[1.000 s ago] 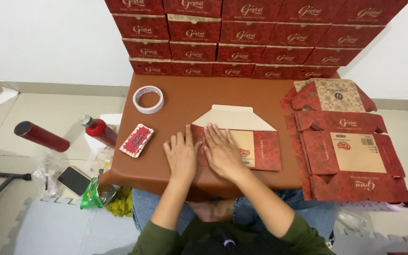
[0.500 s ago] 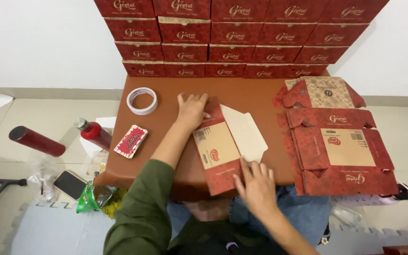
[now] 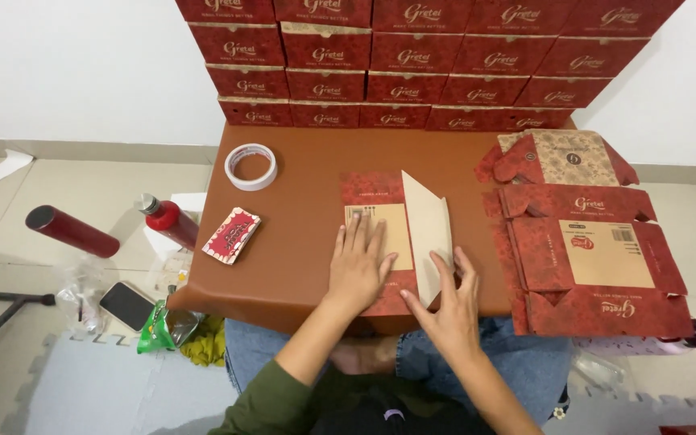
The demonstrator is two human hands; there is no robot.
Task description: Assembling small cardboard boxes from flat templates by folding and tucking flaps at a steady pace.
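A flat red cardboard box blank (image 3: 374,197) with a tan label lies lengthwise in the middle of the brown table (image 3: 308,209). Its pale inner flap (image 3: 427,225) stands folded up along the right side. My left hand (image 3: 358,266) lies flat, fingers spread, on the blank's near half. My right hand (image 3: 447,304) presses with spread fingers against the near end of the raised flap at the table's front edge.
A stack of flat red box blanks (image 3: 594,258) lies at the table's right. A tape roll (image 3: 251,166) and a small red packet (image 3: 232,234) sit on the left. Folded red boxes (image 3: 412,60) are stacked against the wall. A red bottle (image 3: 169,220), a dark red cylinder (image 3: 72,230) and a phone (image 3: 126,304) lie on the floor to the left.
The blank has been turned from slanted to lengthwise. My left hand came back from the far corner to the near half. My right hand moved up onto the raised flap.
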